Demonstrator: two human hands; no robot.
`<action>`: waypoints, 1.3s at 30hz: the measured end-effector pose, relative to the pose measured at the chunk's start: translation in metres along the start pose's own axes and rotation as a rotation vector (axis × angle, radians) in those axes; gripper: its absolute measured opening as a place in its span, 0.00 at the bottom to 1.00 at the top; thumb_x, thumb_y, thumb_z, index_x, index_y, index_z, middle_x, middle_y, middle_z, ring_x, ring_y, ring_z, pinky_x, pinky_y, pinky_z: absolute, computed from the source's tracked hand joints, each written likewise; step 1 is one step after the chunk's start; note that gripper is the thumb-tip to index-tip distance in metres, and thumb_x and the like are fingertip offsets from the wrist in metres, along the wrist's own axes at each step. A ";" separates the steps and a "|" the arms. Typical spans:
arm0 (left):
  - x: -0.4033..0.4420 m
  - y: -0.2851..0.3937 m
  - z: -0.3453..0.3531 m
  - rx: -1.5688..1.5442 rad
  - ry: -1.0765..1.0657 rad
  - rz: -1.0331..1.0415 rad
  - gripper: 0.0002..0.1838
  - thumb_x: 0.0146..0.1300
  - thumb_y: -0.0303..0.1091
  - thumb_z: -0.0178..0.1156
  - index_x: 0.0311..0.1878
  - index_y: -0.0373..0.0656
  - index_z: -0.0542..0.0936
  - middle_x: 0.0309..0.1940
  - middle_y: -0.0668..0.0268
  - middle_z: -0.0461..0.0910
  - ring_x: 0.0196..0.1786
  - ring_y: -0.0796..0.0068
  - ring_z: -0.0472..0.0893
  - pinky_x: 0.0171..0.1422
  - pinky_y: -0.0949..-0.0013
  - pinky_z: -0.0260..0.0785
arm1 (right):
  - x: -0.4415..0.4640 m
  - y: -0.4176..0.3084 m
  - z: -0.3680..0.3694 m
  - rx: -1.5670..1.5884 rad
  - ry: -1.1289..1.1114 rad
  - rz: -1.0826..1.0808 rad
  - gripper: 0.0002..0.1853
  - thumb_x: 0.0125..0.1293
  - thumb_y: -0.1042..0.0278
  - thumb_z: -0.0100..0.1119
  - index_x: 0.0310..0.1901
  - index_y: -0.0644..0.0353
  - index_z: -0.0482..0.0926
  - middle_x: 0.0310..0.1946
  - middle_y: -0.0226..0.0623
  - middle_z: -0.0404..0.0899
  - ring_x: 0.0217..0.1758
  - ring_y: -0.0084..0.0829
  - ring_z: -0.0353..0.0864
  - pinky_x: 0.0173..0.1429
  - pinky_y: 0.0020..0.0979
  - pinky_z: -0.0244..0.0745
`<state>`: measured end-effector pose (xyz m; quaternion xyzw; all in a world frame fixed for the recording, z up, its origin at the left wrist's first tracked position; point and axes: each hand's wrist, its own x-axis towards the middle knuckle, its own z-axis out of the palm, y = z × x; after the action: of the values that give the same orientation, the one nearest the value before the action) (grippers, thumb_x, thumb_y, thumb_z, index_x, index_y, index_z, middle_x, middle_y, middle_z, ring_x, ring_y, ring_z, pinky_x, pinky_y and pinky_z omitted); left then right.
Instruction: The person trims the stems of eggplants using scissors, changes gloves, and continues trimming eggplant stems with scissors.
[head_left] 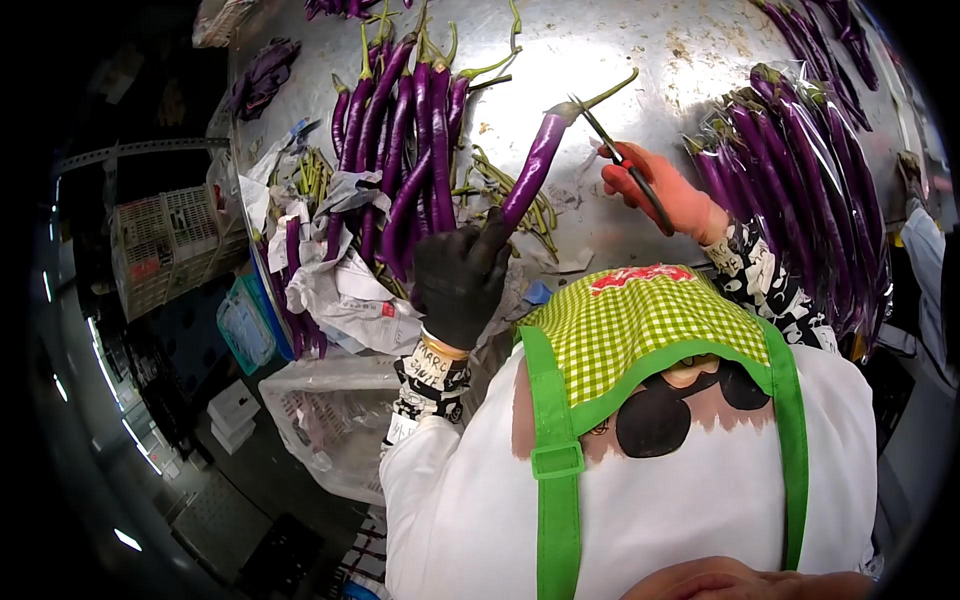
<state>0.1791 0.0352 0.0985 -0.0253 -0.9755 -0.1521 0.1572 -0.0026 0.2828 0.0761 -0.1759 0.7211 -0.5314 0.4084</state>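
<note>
My left hand (458, 278), in a black glove, is closed around the lower end of a long purple eggplant (533, 168). The eggplant slants up to the right, its curved green stem pointing away from me. In an orange glove, my right hand (665, 190) grips a pair of scissors (622, 155) with dark blades and some red at the pivot. The blade tips are at the cap and stem of the eggplant; whether they touch it I cannot tell. Beside my left hand lies a pile of loose eggplants (400, 125) with stems on.
Bagged eggplants (800, 190) in clear plastic lie to the right on the metal table (690, 50). Cut stems (535, 215) and crumpled paper (350, 290) are scattered nearby. A white crate (330, 420) stands below the table's near edge. At far right, another person's sleeve (925, 255) shows.
</note>
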 end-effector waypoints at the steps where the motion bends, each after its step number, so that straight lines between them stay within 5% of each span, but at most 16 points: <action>1: -0.001 0.001 0.002 0.021 -0.007 -0.003 0.21 0.53 0.33 0.74 0.53 0.52 0.85 0.35 0.69 0.80 0.36 0.65 0.78 0.43 0.59 0.67 | -0.001 0.001 0.001 0.031 0.003 0.022 0.30 0.73 0.43 0.60 0.60 0.64 0.72 0.36 0.30 0.78 0.36 0.18 0.71 0.41 0.24 0.70; 4: -0.003 0.004 0.008 0.081 0.032 0.005 0.19 0.53 0.34 0.74 0.51 0.55 0.85 0.35 0.70 0.80 0.38 0.65 0.78 0.45 0.58 0.67 | -0.002 0.015 0.004 0.163 0.000 0.050 0.31 0.73 0.39 0.58 0.58 0.63 0.73 0.36 0.30 0.78 0.33 0.17 0.72 0.36 0.23 0.69; 7: -0.011 0.003 0.017 0.053 -0.041 -0.017 0.26 0.56 0.36 0.70 0.60 0.54 0.81 0.40 0.69 0.76 0.43 0.64 0.74 0.50 0.54 0.63 | -0.005 0.007 0.006 0.198 -0.028 0.089 0.32 0.72 0.34 0.55 0.54 0.61 0.73 0.35 0.30 0.78 0.29 0.17 0.71 0.31 0.22 0.68; 10: -0.005 0.008 0.019 0.076 0.027 -0.024 0.19 0.53 0.35 0.74 0.50 0.55 0.85 0.36 0.72 0.80 0.40 0.66 0.78 0.47 0.58 0.67 | -0.006 0.006 0.011 0.225 0.006 0.106 0.33 0.71 0.30 0.52 0.50 0.60 0.73 0.34 0.29 0.76 0.26 0.18 0.70 0.28 0.23 0.66; 19: -0.010 0.017 0.062 -0.144 -0.087 -0.229 0.24 0.51 0.35 0.74 0.52 0.44 0.81 0.30 0.62 0.79 0.31 0.59 0.78 0.40 0.56 0.68 | -0.001 0.024 0.009 0.151 0.039 0.269 0.32 0.70 0.30 0.53 0.45 0.59 0.73 0.29 0.31 0.74 0.22 0.19 0.68 0.24 0.25 0.65; 24: 0.004 0.005 0.062 0.003 -0.049 -0.307 0.34 0.54 0.58 0.74 0.55 0.43 0.80 0.37 0.60 0.81 0.42 0.57 0.81 0.49 0.49 0.69 | 0.003 0.041 -0.002 -0.047 -0.016 0.370 0.32 0.72 0.32 0.52 0.42 0.61 0.74 0.24 0.30 0.73 0.19 0.20 0.67 0.22 0.27 0.64; 27: 0.035 -0.021 0.043 0.366 0.083 -0.456 0.40 0.51 0.63 0.73 0.58 0.42 0.78 0.41 0.58 0.80 0.47 0.54 0.80 0.51 0.50 0.70 | 0.002 0.053 -0.009 -0.122 -0.038 0.390 0.31 0.73 0.33 0.51 0.39 0.61 0.75 0.22 0.30 0.72 0.19 0.22 0.68 0.24 0.28 0.65; 30: 0.039 -0.063 0.058 0.446 -0.008 -0.628 0.51 0.44 0.65 0.75 0.68 0.47 0.71 0.49 0.59 0.77 0.51 0.53 0.77 0.52 0.45 0.68 | 0.003 0.053 -0.013 -0.236 -0.041 0.363 0.31 0.73 0.34 0.51 0.37 0.62 0.75 0.21 0.31 0.73 0.20 0.24 0.69 0.26 0.31 0.67; 34: 0.048 -0.082 0.065 0.553 -0.163 -0.588 0.46 0.41 0.63 0.77 0.65 0.54 0.75 0.44 0.63 0.75 0.50 0.58 0.77 0.52 0.49 0.68 | 0.005 0.057 -0.014 -0.319 -0.016 0.299 0.31 0.73 0.35 0.52 0.36 0.63 0.76 0.21 0.33 0.74 0.23 0.26 0.72 0.30 0.32 0.69; 39: 0.047 -0.098 0.070 0.596 -0.227 -0.589 0.35 0.51 0.56 0.73 0.61 0.54 0.77 0.45 0.62 0.78 0.50 0.58 0.79 0.54 0.48 0.68 | 0.004 0.051 -0.013 -0.281 -0.012 0.335 0.30 0.73 0.35 0.53 0.37 0.63 0.76 0.22 0.33 0.75 0.25 0.27 0.73 0.33 0.33 0.71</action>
<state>0.1042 -0.0367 0.0221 0.2841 -0.9534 0.1016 -0.0010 -0.0063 0.3073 0.0295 -0.1119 0.8047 -0.3495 0.4666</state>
